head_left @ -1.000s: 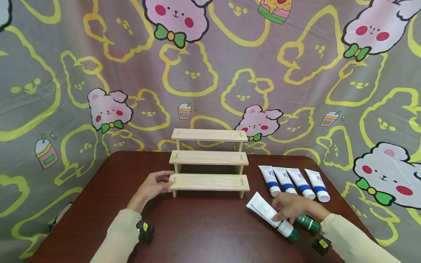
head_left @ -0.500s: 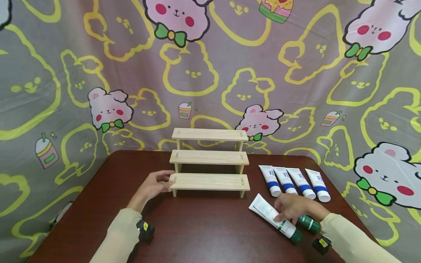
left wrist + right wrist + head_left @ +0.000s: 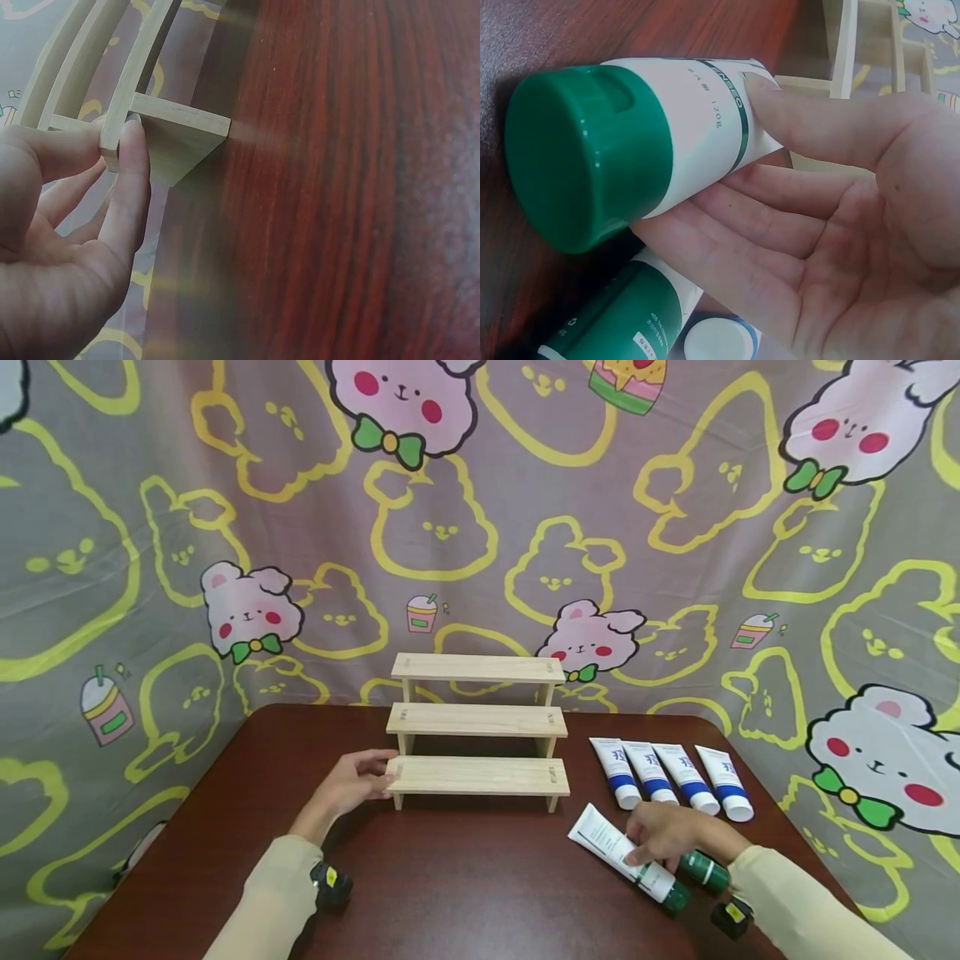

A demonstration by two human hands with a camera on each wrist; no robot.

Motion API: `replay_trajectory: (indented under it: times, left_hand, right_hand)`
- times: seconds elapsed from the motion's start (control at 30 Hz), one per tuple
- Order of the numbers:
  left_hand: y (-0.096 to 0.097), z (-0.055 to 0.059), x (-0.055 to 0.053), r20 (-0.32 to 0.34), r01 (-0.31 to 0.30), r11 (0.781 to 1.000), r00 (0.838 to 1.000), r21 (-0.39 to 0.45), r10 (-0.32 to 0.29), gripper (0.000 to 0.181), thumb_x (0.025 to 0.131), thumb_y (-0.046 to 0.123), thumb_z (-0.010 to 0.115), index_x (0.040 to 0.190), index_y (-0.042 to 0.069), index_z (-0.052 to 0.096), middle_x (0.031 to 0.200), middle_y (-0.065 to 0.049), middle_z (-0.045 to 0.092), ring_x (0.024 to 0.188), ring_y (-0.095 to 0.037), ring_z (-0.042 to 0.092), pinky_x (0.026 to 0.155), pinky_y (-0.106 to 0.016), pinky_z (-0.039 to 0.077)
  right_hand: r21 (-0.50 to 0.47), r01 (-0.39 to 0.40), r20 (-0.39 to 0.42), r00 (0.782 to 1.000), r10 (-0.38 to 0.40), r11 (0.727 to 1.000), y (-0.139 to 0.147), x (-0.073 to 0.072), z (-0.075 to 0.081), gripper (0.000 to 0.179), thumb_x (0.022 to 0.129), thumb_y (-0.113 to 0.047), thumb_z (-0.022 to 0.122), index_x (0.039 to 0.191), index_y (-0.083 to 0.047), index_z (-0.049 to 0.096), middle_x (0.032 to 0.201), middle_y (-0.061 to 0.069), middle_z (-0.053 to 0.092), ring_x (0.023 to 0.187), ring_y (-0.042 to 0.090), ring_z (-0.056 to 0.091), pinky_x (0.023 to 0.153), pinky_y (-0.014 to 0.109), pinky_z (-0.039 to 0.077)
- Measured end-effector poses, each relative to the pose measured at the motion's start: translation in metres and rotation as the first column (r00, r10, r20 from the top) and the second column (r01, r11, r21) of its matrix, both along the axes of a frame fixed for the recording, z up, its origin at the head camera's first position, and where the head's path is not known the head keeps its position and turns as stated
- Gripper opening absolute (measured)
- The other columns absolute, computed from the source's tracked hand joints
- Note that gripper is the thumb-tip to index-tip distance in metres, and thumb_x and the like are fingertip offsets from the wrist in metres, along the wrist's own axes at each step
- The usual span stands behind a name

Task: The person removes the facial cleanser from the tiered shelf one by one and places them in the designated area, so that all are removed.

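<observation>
My left hand (image 3: 358,781) pinches the left end of the lowest board of a three-tier wooden display stand (image 3: 480,775). Thumb and a finger meet around that board's end (image 3: 112,142) in the left wrist view. Right of the stand, my right hand (image 3: 663,833) holds a white squeeze tube with a green cap (image 3: 611,843). In the right wrist view its cap (image 3: 577,157) points toward the camera, the thumb on one side and the fingers on the other. A second green-capped tube (image 3: 703,870) lies beside it, partly hidden by the hand.
Several white tubes with blue bands (image 3: 682,777) lie in a row on the dark red-brown table (image 3: 465,885), behind my right hand. A patterned cloth (image 3: 300,527) hangs close behind the stand and along the sides.
The held tube has shifted slightly right and toward me, mostly in the first half second. My left hand and the stand have stayed in place.
</observation>
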State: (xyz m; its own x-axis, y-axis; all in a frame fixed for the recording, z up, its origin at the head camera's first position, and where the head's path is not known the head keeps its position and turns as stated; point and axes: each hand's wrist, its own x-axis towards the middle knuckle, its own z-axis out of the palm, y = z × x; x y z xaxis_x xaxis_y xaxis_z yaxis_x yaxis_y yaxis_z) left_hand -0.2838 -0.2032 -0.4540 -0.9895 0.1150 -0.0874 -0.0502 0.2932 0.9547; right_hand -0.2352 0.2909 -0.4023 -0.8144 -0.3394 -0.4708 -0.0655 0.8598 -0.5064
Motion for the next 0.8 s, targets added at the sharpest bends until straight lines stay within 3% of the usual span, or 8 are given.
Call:
replay_trajectory:
  times: [0.4, 0.8]
  left_hand:
    - [-0.0028, -0.0015, -0.0003, -0.007, 0.013, 1.0, 1.0, -0.005, -0.013, 0.048, 0.094, -0.002, 0.069, 0.141, -0.003, 0.058, 0.119, -0.025, 0.063, 0.089, -0.019, 0.07, 0.078, -0.032, 0.067]
    - [-0.0042, 0.0014, 0.004, -0.042, 0.035, 0.998, 0.998, -0.06, -0.037, 0.047, 0.096, 0.0, 0.068, 0.141, -0.004, 0.058, 0.116, -0.025, 0.063, 0.089, -0.02, 0.07, 0.08, -0.035, 0.067]
  right_hand:
    - [-0.003, 0.053, -0.016, 0.998, -0.053, 0.999, 0.0001, -0.0013, 0.0024, 0.027, 0.083, -0.015, 0.086, 0.102, -0.004, 0.071, 0.086, 0.007, 0.066, 0.066, 0.02, 0.063, 0.057, 0.036, 0.064]
    - [0.033, 0.018, -0.056, 0.998, -0.016, 0.999, -0.0009, -0.0043, 0.0053, 0.018, 0.085, -0.016, 0.085, 0.095, -0.007, 0.073, 0.073, 0.006, 0.066, 0.057, 0.02, 0.066, 0.054, 0.033, 0.063]
